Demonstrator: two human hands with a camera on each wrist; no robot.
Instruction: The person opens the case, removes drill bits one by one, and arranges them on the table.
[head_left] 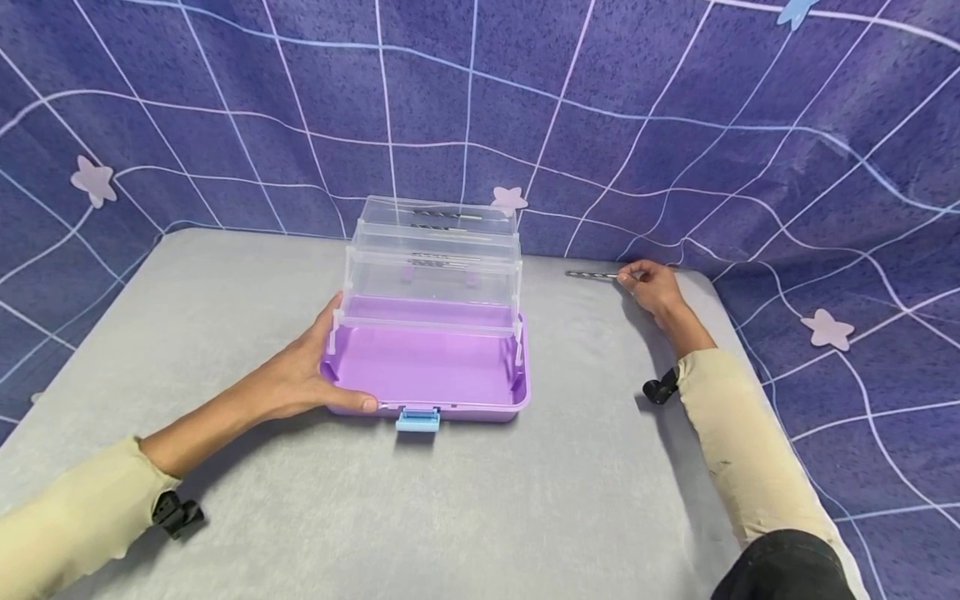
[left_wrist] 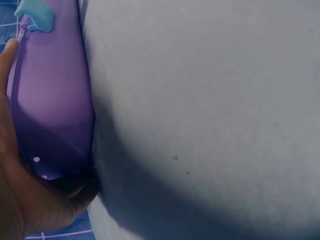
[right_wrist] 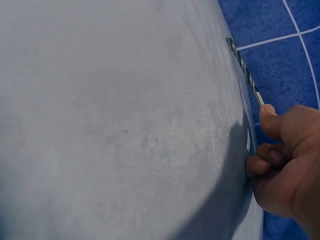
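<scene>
On the right, my right hand [head_left: 651,287] pinches the shank end of a drill bit [head_left: 591,275] between thumb and fingers. The dark fluted end points left, low over the tabletop; the right wrist view also shows the bit [right_wrist: 245,69] projecting past the thumb. My left hand [head_left: 303,371] grips the left end of a purple toolbox [head_left: 480,412], thumb along its front rim and the other fingers mostly hidden behind its side. Above the purple base, clear tiered trays [head_left: 431,287] stand raised, with several drill bits [head_left: 438,263] lying in them.
A light blue latch [head_left: 417,419] hangs at the toolbox's front. The grey tabletop [head_left: 570,500] extends around it. Behind and at the sides hangs a purple-blue cloth [head_left: 637,150] with grid lines and stars. Dark wrist-worn devices [head_left: 662,387] sit at both sleeves.
</scene>
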